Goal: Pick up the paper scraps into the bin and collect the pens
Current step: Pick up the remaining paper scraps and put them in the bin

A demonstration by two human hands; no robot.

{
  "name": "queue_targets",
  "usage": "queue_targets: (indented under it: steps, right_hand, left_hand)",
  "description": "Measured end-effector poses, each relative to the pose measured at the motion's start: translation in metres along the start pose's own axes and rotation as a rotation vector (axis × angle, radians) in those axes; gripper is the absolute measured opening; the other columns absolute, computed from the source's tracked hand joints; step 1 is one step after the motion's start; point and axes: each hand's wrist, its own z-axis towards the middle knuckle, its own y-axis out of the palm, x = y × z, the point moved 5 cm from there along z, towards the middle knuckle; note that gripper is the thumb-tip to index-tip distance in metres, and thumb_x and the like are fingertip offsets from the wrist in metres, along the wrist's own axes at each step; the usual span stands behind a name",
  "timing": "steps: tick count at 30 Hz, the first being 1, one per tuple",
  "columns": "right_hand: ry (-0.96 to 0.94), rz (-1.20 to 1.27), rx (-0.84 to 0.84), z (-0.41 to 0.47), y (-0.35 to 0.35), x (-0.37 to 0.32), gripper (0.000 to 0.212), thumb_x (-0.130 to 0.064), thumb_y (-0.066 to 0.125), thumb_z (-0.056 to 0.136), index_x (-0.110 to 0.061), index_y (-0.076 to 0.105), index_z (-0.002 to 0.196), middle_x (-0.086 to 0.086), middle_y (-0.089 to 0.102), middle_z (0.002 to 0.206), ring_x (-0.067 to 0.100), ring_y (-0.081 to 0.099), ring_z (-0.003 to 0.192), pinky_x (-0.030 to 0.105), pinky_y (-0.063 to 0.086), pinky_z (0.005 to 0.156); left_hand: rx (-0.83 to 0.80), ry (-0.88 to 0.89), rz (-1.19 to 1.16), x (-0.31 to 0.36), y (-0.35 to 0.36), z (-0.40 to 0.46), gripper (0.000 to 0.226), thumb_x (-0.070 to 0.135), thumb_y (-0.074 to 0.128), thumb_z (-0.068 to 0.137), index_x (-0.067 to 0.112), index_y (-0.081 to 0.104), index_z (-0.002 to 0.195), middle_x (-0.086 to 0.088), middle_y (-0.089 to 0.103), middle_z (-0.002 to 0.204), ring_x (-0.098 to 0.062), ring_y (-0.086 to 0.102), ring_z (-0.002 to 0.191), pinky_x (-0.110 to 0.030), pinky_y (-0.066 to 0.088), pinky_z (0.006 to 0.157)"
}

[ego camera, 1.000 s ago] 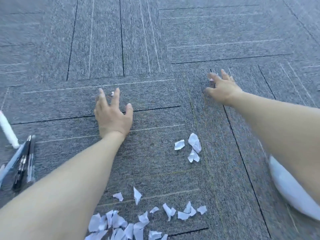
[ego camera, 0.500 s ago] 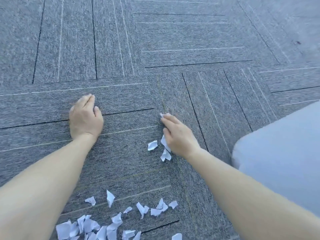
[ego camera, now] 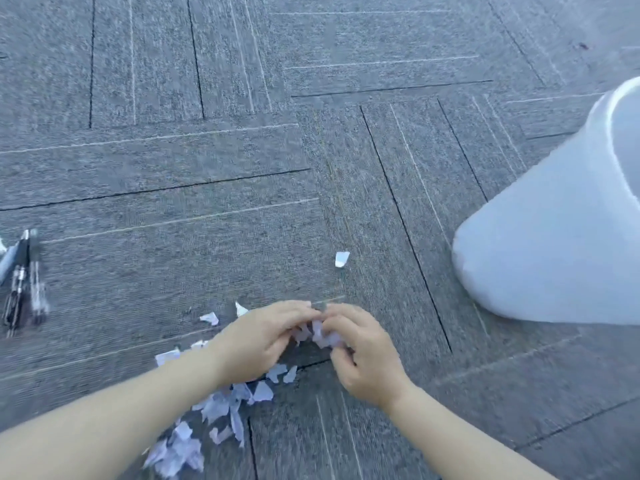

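Both hands have come in from their far reaches: the left hand (ego camera: pixel 258 337) and right hand (ego camera: pixel 363 355) now press together, pinching paper scraps (ego camera: pixel 320 336) over the pile (ego camera: pixel 221 410) (one stray scrap (ego camera: pixel 341 259) remains). The bin (ego camera: pixel 554 244) seems empty, its inside mostly hidden. The pens (ego camera: pixel 24 278) lie untouched.

Both hands, left (ego camera: pixel 258 337) and right (ego camera: pixel 360 355), formerly apart on the carpet, now meet, gathering scraps (ego camera: pixel 320 336) between them

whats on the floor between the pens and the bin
In the head view, mostly bare carpet lies between the pens and the bin, apart from one lone paper scrap nearer the bin.
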Motion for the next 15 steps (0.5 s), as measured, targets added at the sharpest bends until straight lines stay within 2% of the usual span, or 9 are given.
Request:
queue_targets:
  steps: [1, 3, 5, 7, 9, 12, 13, 15]
  right_hand:
    - [0.056, -0.012, 0.066, -0.006, -0.007, 0.006, 0.027, -0.011, 0.045, 0.081, -0.011, 0.064, 0.100, -0.002, 0.062, 0.117, 0.016, 0.050, 0.123, 0.039, 0.043, 0.101]
    - [0.204, -0.034, 0.120, -0.001, -0.015, 0.020, 0.038, -0.021, 0.045, 0.089, -0.016, 0.058, 0.124, -0.003, 0.047, 0.142, 0.013, 0.031, 0.141, 0.037, 0.031, 0.114]
    - [0.273, -0.096, 0.013, 0.021, -0.014, 0.028, 0.054, -0.024, 0.049, 0.094, -0.020, 0.036, 0.146, -0.007, 0.020, 0.159, 0.010, 0.007, 0.148, 0.032, 0.014, 0.119]
    - [0.239, -0.216, -0.120, 0.044, -0.008, 0.028, 0.060, -0.026, 0.047, 0.098, -0.019, 0.024, 0.153, -0.008, 0.010, 0.162, 0.008, -0.001, 0.149, 0.031, 0.004, 0.121]
    - [0.165, -0.260, -0.202, 0.045, -0.002, 0.020, 0.055, -0.024, 0.043, 0.100, -0.017, 0.028, 0.151, -0.006, 0.017, 0.161, 0.009, 0.005, 0.148, 0.030, 0.003, 0.122]
    - [0.069, -0.209, -0.247, -0.001, 0.002, 0.005, 0.046, -0.020, 0.044, 0.100, -0.020, 0.042, 0.145, -0.008, 0.037, 0.152, 0.007, 0.028, 0.142, 0.025, 0.021, 0.117]
    - [0.066, -0.181, -0.218, -0.020, 0.000, 0.003, 0.045, -0.020, 0.044, 0.099, -0.022, 0.044, 0.144, -0.010, 0.041, 0.149, 0.006, 0.032, 0.139, 0.024, 0.026, 0.115]
    - [0.111, -0.150, -0.072, -0.049, -0.008, 0.011, 0.048, -0.021, 0.044, 0.096, -0.023, 0.044, 0.143, -0.012, 0.040, 0.149, 0.004, 0.028, 0.141, 0.027, 0.025, 0.115]
  left_hand:
    - [0.030, 0.005, 0.026, -0.001, -0.003, -0.018, 0.046, 0.012, 0.036, 0.091, 0.024, 0.051, 0.133, 0.009, 0.048, 0.139, -0.004, 0.039, 0.131, -0.021, 0.028, 0.109]
    - [0.145, 0.021, 0.127, -0.003, -0.016, -0.045, 0.040, 0.024, 0.038, 0.093, 0.021, 0.054, 0.130, 0.006, 0.051, 0.135, -0.011, 0.042, 0.129, -0.023, 0.029, 0.109]
    - [0.258, -0.019, 0.275, -0.009, -0.029, -0.061, 0.043, 0.034, 0.042, 0.091, 0.022, 0.053, 0.131, 0.004, 0.046, 0.140, -0.017, 0.035, 0.136, -0.036, 0.024, 0.113]
    - [0.303, -0.144, 0.383, -0.019, -0.038, -0.073, 0.052, 0.045, 0.042, 0.089, 0.026, 0.046, 0.137, 0.000, 0.036, 0.148, -0.022, 0.023, 0.142, -0.047, 0.016, 0.115]
    - [0.300, -0.271, 0.439, -0.028, -0.038, -0.091, 0.061, 0.058, 0.035, 0.088, 0.031, 0.037, 0.142, -0.002, 0.026, 0.154, -0.023, 0.014, 0.145, -0.051, 0.009, 0.116]
    - [0.312, -0.378, 0.414, -0.032, -0.023, -0.134, 0.070, 0.068, 0.024, 0.087, 0.030, 0.031, 0.145, -0.001, 0.019, 0.157, -0.022, 0.009, 0.146, -0.053, 0.007, 0.115]
    - [0.328, -0.396, 0.399, -0.030, -0.016, -0.151, 0.073, 0.070, 0.024, 0.086, 0.028, 0.029, 0.146, -0.002, 0.018, 0.157, -0.023, 0.009, 0.146, -0.054, 0.007, 0.115]
    - [0.356, -0.467, 0.369, -0.028, 0.003, -0.184, 0.082, 0.075, 0.024, 0.083, 0.026, 0.024, 0.148, -0.003, 0.015, 0.158, -0.024, 0.009, 0.146, -0.055, 0.005, 0.115]
